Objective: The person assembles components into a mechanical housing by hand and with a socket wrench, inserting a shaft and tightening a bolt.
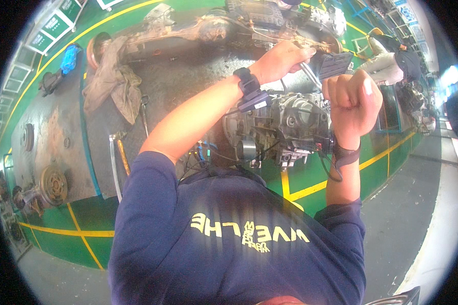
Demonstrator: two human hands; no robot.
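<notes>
My left hand (pixel 285 60) is closed round one end of a silver metal bar (pixel 310 75). The bar slants down towards my right hand (pixel 353 96), a raised fist whose curled fingers meet its lower end. What kind of tool the bar is cannot be made out. Beneath both hands sits a grey metal gearbox (pixel 295 122) with ribbed castings, partly covered by my left wrist. A black strap with a small box (pixel 252 94) is on my left wrist, and another strap (pixel 345 155) with a cable circles my right wrist.
A rusty axle (pixel 208 30) lies across the bench's far side. Left are a crumpled grey cloth (pixel 114 84), long-handled tools (pixel 121 157) and a round rusty hub (pixel 53 184). Another person (pixel 387 63) bends at the far right. A dark ribbed plate (pixel 336 65) lies beyond my hands.
</notes>
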